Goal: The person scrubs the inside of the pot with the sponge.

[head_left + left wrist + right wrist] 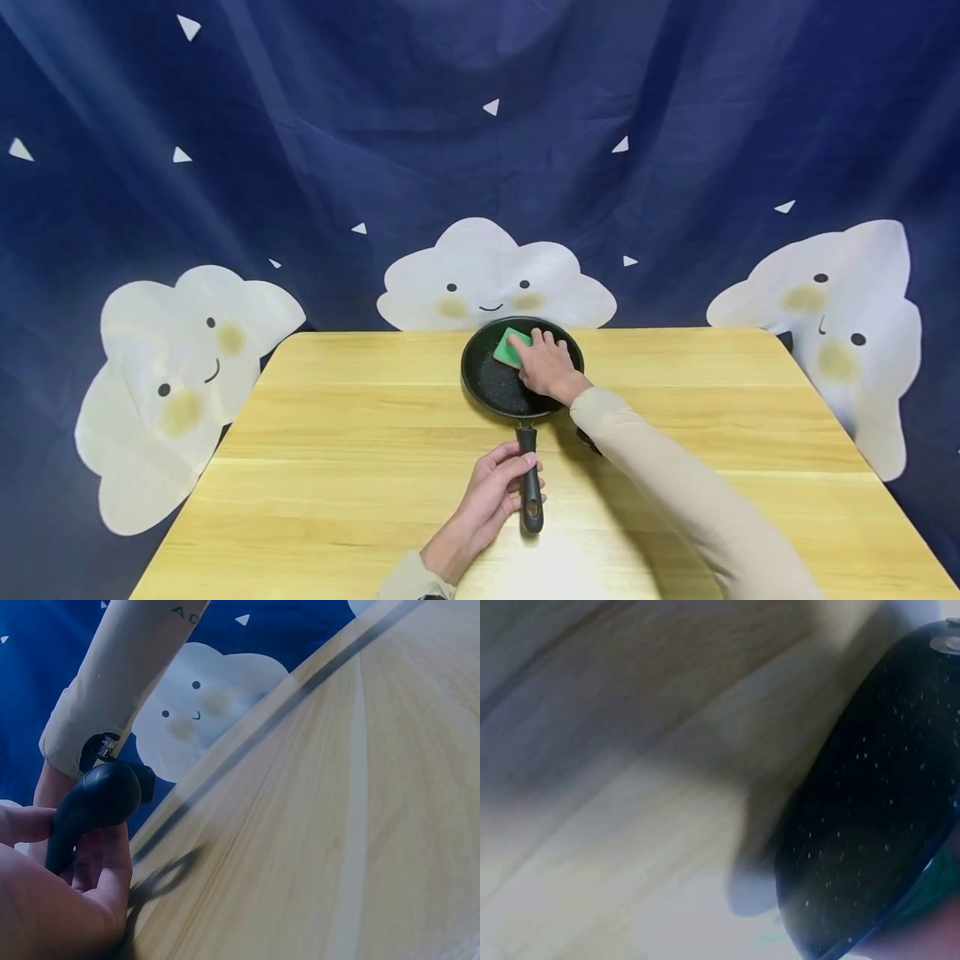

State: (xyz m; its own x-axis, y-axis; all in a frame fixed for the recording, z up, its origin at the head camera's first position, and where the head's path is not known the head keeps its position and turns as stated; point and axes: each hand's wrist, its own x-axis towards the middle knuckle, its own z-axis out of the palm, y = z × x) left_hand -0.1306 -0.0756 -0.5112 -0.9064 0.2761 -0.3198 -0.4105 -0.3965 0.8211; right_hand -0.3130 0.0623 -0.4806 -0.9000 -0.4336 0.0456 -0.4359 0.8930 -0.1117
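A black frying pan [491, 390] with a speckled inside is near the back edge of the table, its handle [532, 500] pointing toward me. My left hand [487, 492] grips that handle, thumb on top and fingers underneath; the left wrist view shows the rounded black handle end [112, 795] above the palm. Inside the pan, my right hand [546, 367] holds a green sponge [507, 348] against the left part of the pan's inner surface. In the right wrist view, the pan's side [862, 795] covers much of the sponge [934, 885].
The light wooden table [337, 475] spreads out on both sides of the pan. Behind it hangs a dark blue curtain [420, 150] with white clouds and small triangles. The right sleeve [675, 483] crosses over the table's right half.
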